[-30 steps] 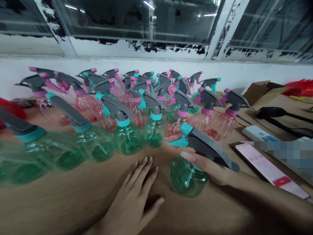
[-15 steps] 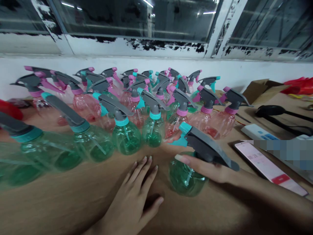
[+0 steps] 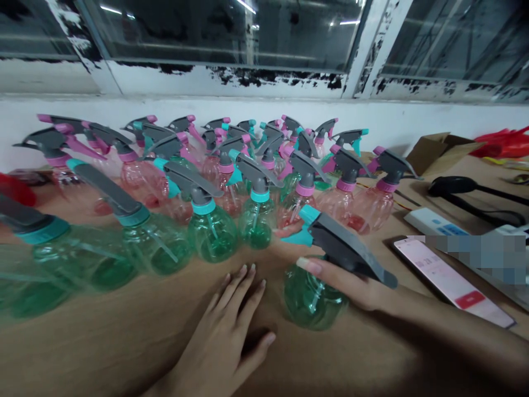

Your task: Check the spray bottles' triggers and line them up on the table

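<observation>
My right hand (image 3: 347, 281) is wrapped round the neck of a green spray bottle (image 3: 312, 303) with a grey and turquoise trigger head, its thumb across the near side. Some of its fingers are hidden behind the bottle. My left hand (image 3: 229, 322) lies flat on the wooden table (image 3: 136, 336), fingers stretched out, holding nothing. Just beyond its fingertips stand two more green spray bottles (image 3: 212, 231) with turquoise collars. Further green ones (image 3: 155, 245) stand to the left, looking stretched at the picture's edge.
Behind are several pink spray bottles (image 3: 374, 204) in rows before the white wall (image 3: 384, 118). At the right lie a lit phone (image 3: 446, 275), a white device (image 3: 433, 220) with blue marks, a black strap-like object (image 3: 454, 187), an open cardboard box (image 3: 442, 151) and red plastic (image 3: 504, 143).
The view has shifted very slightly. My right hand still holds the green spray bottle in nearly the same spot, and my left hand stays flat on the table.
</observation>
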### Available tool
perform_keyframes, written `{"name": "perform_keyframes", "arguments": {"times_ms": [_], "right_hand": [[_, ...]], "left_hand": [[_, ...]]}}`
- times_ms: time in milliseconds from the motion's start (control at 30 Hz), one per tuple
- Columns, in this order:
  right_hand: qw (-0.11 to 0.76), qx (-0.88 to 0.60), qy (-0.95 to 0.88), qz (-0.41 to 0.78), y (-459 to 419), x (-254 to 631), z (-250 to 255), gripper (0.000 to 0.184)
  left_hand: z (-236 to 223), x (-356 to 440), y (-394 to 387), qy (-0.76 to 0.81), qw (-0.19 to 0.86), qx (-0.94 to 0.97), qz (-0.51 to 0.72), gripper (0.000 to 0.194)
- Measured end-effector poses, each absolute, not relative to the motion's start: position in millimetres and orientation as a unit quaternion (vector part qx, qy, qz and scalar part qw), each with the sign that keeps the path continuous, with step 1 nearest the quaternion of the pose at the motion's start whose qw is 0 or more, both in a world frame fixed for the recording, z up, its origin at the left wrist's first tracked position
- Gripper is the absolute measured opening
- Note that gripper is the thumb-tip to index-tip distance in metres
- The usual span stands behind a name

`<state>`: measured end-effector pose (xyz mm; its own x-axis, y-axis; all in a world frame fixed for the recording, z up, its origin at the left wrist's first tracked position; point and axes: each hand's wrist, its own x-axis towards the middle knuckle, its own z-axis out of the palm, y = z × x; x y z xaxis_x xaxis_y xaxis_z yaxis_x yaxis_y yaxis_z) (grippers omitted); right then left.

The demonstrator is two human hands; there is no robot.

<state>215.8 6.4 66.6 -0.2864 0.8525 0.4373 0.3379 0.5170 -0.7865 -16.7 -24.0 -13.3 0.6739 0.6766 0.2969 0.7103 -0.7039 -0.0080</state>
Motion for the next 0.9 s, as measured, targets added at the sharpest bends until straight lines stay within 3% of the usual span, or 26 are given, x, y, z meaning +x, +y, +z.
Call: {"name": "perform_keyframes", "arguments": {"times_ms": [267, 900], "right_hand": [[0.443, -0.388, -0.739, 0.327, 5.8, 214.9, 66.2, 0.045], [0.449, -0.35, -0.746, 0.345, 6.1, 214.3, 65.2, 0.043]], "left_hand": [[-14.4, -16.8, -25.6, -0.382, 0.055, -0.912, -0.142, 0.061], [-15.5, -16.0, -24.2, -0.377, 0.072, -0.913, -0.139, 0.061]]}}
